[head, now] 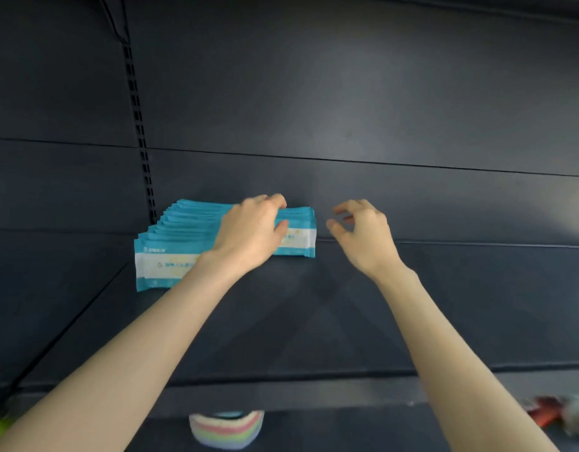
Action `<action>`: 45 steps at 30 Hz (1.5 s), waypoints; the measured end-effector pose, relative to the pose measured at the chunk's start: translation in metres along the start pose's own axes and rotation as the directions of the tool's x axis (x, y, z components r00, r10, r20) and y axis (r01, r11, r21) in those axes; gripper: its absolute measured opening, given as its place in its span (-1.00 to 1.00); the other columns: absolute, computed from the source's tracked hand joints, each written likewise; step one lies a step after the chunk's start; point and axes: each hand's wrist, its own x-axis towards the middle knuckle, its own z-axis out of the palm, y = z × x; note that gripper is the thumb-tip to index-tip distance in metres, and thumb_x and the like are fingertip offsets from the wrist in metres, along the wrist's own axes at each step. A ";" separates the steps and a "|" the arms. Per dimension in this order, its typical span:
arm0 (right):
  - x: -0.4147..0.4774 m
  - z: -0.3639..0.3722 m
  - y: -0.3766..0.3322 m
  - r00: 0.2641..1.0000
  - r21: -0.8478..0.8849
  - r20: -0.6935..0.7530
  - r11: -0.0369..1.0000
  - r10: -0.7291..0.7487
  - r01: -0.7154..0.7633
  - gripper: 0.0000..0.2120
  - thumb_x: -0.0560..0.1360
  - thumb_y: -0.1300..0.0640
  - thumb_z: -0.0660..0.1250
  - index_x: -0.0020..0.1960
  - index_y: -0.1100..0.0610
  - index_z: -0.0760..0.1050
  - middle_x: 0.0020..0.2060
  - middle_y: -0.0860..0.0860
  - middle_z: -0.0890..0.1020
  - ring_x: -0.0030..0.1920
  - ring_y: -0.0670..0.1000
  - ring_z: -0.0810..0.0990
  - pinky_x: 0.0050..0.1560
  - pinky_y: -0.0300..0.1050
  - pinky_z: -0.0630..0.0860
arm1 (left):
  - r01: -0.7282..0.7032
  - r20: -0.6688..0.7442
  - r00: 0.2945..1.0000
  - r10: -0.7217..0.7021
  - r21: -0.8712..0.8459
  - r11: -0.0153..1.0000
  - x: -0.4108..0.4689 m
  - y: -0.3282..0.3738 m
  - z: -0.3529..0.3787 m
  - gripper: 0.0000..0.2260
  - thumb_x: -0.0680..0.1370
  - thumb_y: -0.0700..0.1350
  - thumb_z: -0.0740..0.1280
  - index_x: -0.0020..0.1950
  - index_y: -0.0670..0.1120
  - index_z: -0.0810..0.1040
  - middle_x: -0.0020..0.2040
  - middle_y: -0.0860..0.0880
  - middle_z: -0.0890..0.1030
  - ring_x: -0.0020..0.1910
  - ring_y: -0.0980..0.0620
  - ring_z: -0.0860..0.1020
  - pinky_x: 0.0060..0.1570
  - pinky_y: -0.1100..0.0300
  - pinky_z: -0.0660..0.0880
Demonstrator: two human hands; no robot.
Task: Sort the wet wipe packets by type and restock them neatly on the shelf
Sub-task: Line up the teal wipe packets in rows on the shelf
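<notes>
One view only: wide-angle head cam, looking forward and slightly down into the shelf [314,321]. Close in: back panel [347,93] fills the upper frame, shelf lip [298,394] runs along the bottom. Wet wipe packets [183,230] sit left of centre.

Our left grip [249,233] covers the middle of the packets [170,238], and we cannot read their blurred print. The shelf [314,321] lip hides the top of a striped bundle [226,432]. A red thing [546,414] at the right is too blurred for us to name.
</notes>
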 end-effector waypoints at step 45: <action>-0.695 0.302 0.335 0.182 -0.339 0.715 0.562 0.675 -0.755 -0.53 0.38 0.04 0.50 0.08 0.15 0.29 0.04 0.03 0.45 -0.04 0.04 0.45 -0.08 -0.12 0.37 | 0.915 0.785 0.002 -0.619 0.248 0.318 -0.711 0.046 0.445 -0.47 0.37 -0.02 0.53 0.22 -0.16 0.41 0.16 -0.10 0.51 0.14 -0.09 0.49 -0.02 0.16 0.39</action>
